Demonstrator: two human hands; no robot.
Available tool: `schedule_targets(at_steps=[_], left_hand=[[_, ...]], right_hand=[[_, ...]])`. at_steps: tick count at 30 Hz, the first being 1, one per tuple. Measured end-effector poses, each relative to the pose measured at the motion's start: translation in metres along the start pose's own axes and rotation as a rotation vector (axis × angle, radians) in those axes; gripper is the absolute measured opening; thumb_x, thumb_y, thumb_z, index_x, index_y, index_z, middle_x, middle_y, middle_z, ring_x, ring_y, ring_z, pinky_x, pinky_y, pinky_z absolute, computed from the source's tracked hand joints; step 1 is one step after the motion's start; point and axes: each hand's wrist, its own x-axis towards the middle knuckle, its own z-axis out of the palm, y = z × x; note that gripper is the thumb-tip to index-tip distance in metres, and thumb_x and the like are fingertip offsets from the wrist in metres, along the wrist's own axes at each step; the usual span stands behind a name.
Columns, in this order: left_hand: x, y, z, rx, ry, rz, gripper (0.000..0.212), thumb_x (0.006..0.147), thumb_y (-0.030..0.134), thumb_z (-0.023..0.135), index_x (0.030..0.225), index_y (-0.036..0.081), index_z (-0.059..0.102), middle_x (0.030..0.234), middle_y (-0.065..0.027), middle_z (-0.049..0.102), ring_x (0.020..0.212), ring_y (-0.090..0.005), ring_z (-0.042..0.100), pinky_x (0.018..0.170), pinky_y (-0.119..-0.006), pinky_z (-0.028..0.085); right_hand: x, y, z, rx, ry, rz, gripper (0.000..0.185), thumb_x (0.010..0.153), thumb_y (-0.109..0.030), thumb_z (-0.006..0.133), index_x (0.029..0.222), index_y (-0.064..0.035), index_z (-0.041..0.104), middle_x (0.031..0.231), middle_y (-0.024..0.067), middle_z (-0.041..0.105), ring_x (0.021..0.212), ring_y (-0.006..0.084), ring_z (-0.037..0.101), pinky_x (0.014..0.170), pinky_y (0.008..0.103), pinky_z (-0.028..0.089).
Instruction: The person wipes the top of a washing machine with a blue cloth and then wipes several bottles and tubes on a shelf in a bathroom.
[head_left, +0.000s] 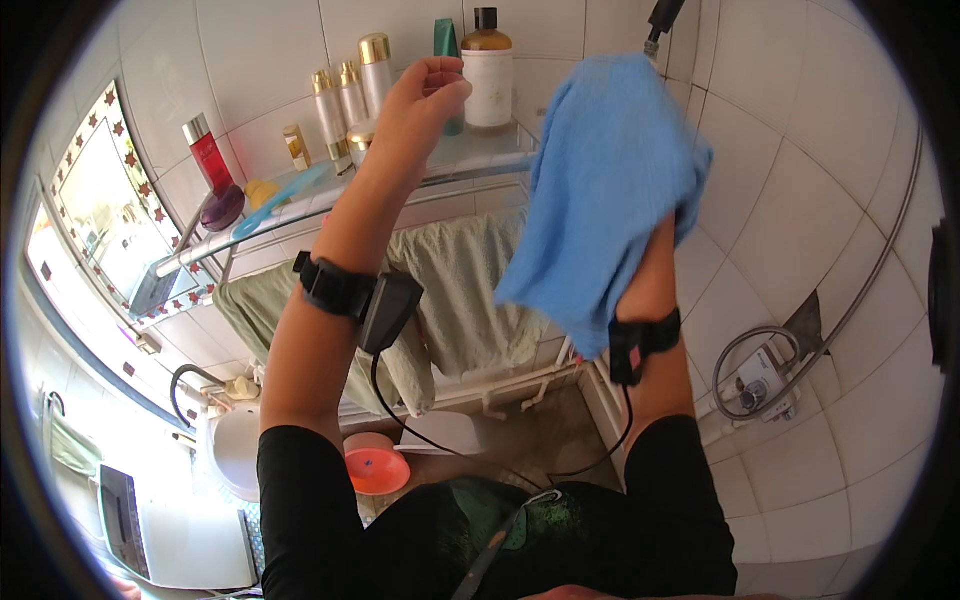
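Observation:
My left hand (429, 91) is raised at the glass shelf, its fingers loosely curled and the thumb apart, with nothing seen in it. Right behind its fingertips stands a green squeeze tube (445, 37), partly hidden by the hand. Beside the tube is an amber bottle with a black cap and a white label (487, 86). A blue cloth (607, 172) hangs over my right hand and wrist, hiding them fully. Only the right forearm (654, 274) shows below the cloth, so the grip of those fingers is hidden.
The glass shelf (480, 161) carries gold-capped bottles (375, 64), a red bottle (210, 161) and a light-blue strip-like item (277, 206). Green towels (465, 292) hang below. A shower mixer (761, 382) with its hose is on the right wall. An orange basin (377, 471) lies low down.

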Motion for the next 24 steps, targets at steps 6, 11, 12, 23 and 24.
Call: schedule_targets(at_steps=[6, 11, 12, 23, 24], left_hand=[[0.05, -0.021, 0.024, -0.035, 0.099, -0.087, 0.045, 0.085, 0.011, 0.058, 0.128, 0.002, 0.047, 0.116, -0.0088, 0.053, 0.101, -0.0168, 0.052, 0.09, -0.03, 0.043], [0.079, -0.052, 0.02, 0.132, 0.241, -0.055, 0.045, 0.082, 0.01, 0.056, 0.126, 0.001, 0.049, 0.114, -0.0134, 0.057, 0.102, -0.0228, 0.055, 0.087, -0.032, 0.044], [0.087, -0.063, 0.018, 0.172, 0.279, -0.031, 0.044, 0.082, 0.011, 0.055, 0.124, 0.0, 0.051, 0.113, -0.0177, 0.06, 0.104, -0.0279, 0.058, 0.087, -0.034, 0.046], [0.089, -0.073, 0.019, 0.235, 0.113, -0.082, 0.053, 0.083, 0.005, 0.052, 0.135, -0.003, 0.04, 0.119, -0.0158, 0.056, 0.109, -0.0238, 0.053, 0.095, -0.033, 0.041], [0.087, -0.069, 0.022, 0.21, 0.109, -0.085, 0.053, 0.083, 0.005, 0.052, 0.134, -0.003, 0.041, 0.12, -0.0156, 0.055, 0.11, -0.0241, 0.052, 0.095, -0.033, 0.041]], right_hand=[[0.11, 0.034, -0.001, -0.145, 0.083, -0.098, 0.037, 0.086, -0.025, 0.061, 0.118, -0.0065, 0.059, 0.118, 0.012, 0.06, 0.104, 0.0233, 0.059, 0.088, 0.0352, 0.048], [0.164, 0.092, 0.019, -0.363, -0.024, -0.003, 0.039, 0.085, -0.028, 0.061, 0.117, -0.0067, 0.06, 0.117, 0.0124, 0.061, 0.103, 0.0242, 0.059, 0.087, 0.0362, 0.048], [0.168, 0.108, 0.021, -0.408, -0.059, 0.04, 0.039, 0.085, -0.028, 0.061, 0.117, -0.0067, 0.06, 0.117, 0.0125, 0.061, 0.103, 0.0244, 0.059, 0.087, 0.0364, 0.048], [0.155, 0.142, 0.035, -0.319, -0.158, 0.287, 0.036, 0.083, -0.03, 0.06, 0.108, -0.0052, 0.063, 0.109, 0.0133, 0.063, 0.097, 0.0255, 0.06, 0.083, 0.0374, 0.048], [0.155, 0.143, 0.032, -0.325, -0.157, 0.292, 0.036, 0.083, -0.03, 0.06, 0.108, -0.0052, 0.063, 0.109, 0.0133, 0.063, 0.097, 0.0255, 0.06, 0.083, 0.0374, 0.048]])
